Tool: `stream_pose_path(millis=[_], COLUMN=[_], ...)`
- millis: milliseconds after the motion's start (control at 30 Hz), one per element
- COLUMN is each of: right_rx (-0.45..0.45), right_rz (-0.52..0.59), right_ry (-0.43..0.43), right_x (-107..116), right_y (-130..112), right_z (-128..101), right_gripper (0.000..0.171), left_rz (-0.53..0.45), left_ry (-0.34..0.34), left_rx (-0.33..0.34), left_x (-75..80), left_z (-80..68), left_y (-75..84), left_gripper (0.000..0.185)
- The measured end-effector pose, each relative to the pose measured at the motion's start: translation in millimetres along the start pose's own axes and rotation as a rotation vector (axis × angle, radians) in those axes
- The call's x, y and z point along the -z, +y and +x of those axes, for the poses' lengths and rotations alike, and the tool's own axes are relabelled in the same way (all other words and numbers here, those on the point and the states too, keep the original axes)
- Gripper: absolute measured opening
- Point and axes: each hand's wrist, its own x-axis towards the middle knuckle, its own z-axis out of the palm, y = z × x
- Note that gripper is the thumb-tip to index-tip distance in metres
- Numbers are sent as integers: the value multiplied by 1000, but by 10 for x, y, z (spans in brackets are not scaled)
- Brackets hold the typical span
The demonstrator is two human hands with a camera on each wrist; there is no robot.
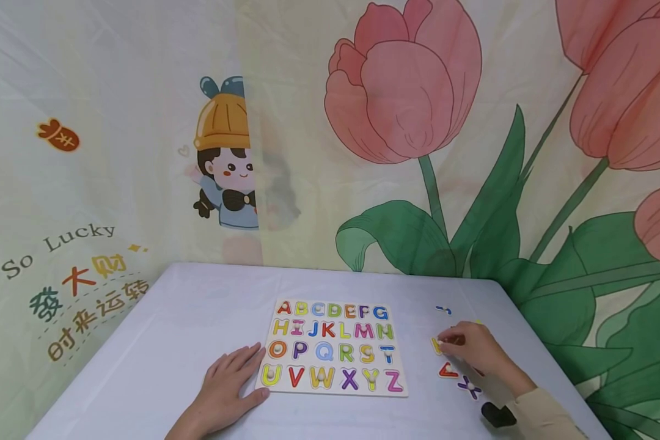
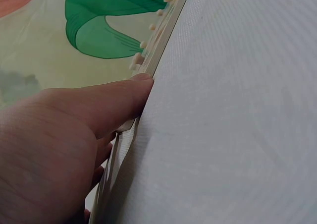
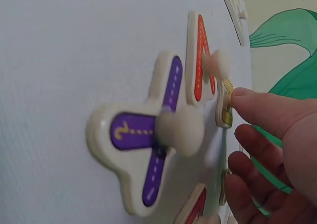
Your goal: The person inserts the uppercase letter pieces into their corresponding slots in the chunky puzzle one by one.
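A beige sleeve (image 1: 547, 418) crosses the near right corner of a table spread with white cloth (image 1: 143, 354). On the left, the left hand (image 1: 228, 385) lies on the cloth, its fingers loosely extended against the board's edge and its thumb touching the near left corner, without clasping it. To the right, loose letters lie on the cloth: a purple X (image 1: 469, 387) nearest, then a red letter (image 1: 448, 370). Just beyond these, the right hand (image 1: 478, 351) pinches a yellow letter (image 1: 436, 347) between thumb and forefinger, to the right of the board and apart from it. The pale board (image 1: 338, 380) sits flat, its four rows running A to Z. Farther back on the right is a small blue piece (image 1: 443, 310). Behind the table hangs patterned fabric showing a cartoon child (image 1: 236, 171), lettering (image 1: 79, 279), and a large pink tulip (image 1: 407, 91) with green leaves (image 1: 495, 244).
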Motion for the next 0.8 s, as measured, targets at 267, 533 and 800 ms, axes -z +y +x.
stream_pose_path(millis=[267, 533, 800], right_rx=[59, 30, 36], right_rz=[3, 6, 18], right_ry=[-32, -12, 30], right_x=[20, 1, -92], right_y=[89, 54, -481], right_z=[32, 3, 74], right_gripper=[16, 13, 12], left_rz=[10, 8, -7], left_ry=[1, -3, 2], left_rx=[4, 9, -4], left_x=[-20, -20, 10], left_z=[3, 7, -2], left_y=[-5, 5, 0], left_gripper=[85, 85, 84])
